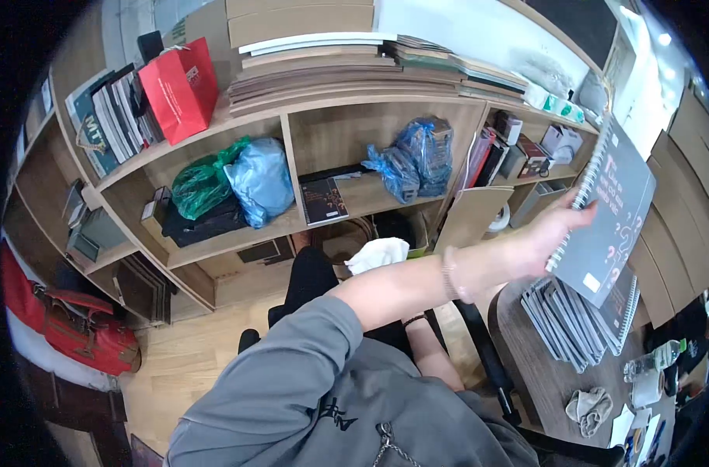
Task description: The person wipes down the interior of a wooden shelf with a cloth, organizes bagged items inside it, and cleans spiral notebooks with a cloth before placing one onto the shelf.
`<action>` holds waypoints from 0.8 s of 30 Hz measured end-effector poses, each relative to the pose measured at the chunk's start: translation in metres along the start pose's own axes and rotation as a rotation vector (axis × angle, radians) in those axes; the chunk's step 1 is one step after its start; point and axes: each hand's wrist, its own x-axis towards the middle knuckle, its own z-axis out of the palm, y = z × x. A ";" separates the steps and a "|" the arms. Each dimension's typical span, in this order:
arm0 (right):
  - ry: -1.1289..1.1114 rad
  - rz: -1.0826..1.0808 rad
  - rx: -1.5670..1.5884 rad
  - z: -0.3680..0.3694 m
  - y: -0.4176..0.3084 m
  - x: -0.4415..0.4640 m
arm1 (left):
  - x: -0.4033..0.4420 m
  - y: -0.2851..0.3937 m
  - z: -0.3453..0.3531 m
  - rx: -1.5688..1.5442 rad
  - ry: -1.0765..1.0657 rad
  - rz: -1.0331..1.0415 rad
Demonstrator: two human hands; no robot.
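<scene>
Gripping one notebook (617, 222) by its spiral edge, left hand (558, 236) raised over the tabletop (533, 375) side.
Left hand clamped on the wire binding, arm reaching across the body to the right; right forearm (434, 359) lowered, right hand hidden behind the left arm, so its state can't be told. Notebook tilted, lower corner overlapping the stack (558, 319) in view; touching or apart, can't tell. Stack loosely fanned on the tabletop. Step in hand, by my reading: a one-handed hold on a single notebook; a next move would call for a steady grip and care around the stack's uneven edges. Farther out: bottle (665, 355) on the tabletop; dark notebook (324, 201) on the shelf (378, 204), a blue bag (426, 156) in the same bay.
</scene>
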 end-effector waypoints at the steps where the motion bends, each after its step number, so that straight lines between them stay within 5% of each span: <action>1: -0.003 -0.017 -0.001 0.001 -0.009 -0.004 | -0.020 0.017 -0.002 0.034 0.007 0.014; 3: -0.016 -0.057 0.008 0.013 -0.006 -0.002 | -0.072 0.052 -0.015 0.040 0.051 -0.044; 5: -0.466 -0.030 0.422 -0.041 -0.005 0.018 | -0.137 0.076 -0.038 -0.093 0.121 -0.098; 8: -0.673 -0.032 0.269 -0.055 -0.027 0.006 | -0.234 0.070 -0.081 -0.246 0.317 0.118; 9: -0.663 -0.019 0.276 -0.035 -0.023 -0.002 | -0.264 0.063 -0.098 -0.277 0.384 0.185; 11: -0.290 -0.253 -0.062 0.022 -0.021 -0.016 | -0.310 0.046 -0.137 -0.242 0.446 0.337; 16: -0.312 -0.299 -0.207 0.115 0.002 -0.045 | -0.324 0.063 -0.145 -0.246 0.471 0.467; 19: -0.130 -0.406 -0.871 0.129 0.024 -0.053 | -0.326 0.054 -0.159 -0.187 0.621 0.536; 20: -0.122 -0.388 -0.880 0.126 0.028 -0.053 | -0.328 0.050 -0.156 -0.203 0.631 0.546; 23: -0.322 -0.800 -1.399 0.120 0.039 -0.053 | -0.334 0.051 -0.147 -0.166 0.494 0.513; 24: -0.320 -0.791 -1.401 0.125 0.040 -0.053 | -0.332 0.054 -0.144 -0.172 0.499 0.515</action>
